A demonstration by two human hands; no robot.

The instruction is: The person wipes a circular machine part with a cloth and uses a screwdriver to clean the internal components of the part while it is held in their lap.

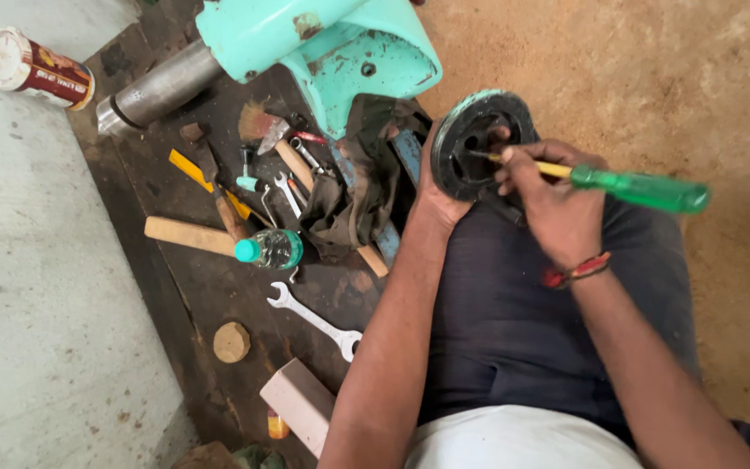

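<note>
Green-handled screwdriver [627, 187] gripped tight in the right hand [557, 208], tip inside the round black metal disc [479, 143]; left hand [437, 195] clasps that disc upright over the lap.

A repair workshop: spanners [316, 320], wooden-handled tools [189, 235] and greasy rags [340, 208] strewn on a grimy floor [210, 295].

You're seeing a turquoise machine housing [323, 43] sitting above a dark oily board [193, 295]; a spanner [314, 320], plastic bottle [269, 249], wooden handle [188, 235], possibly a rag [340, 208], are lying there; a tin can [35, 69] resting apart.
</note>
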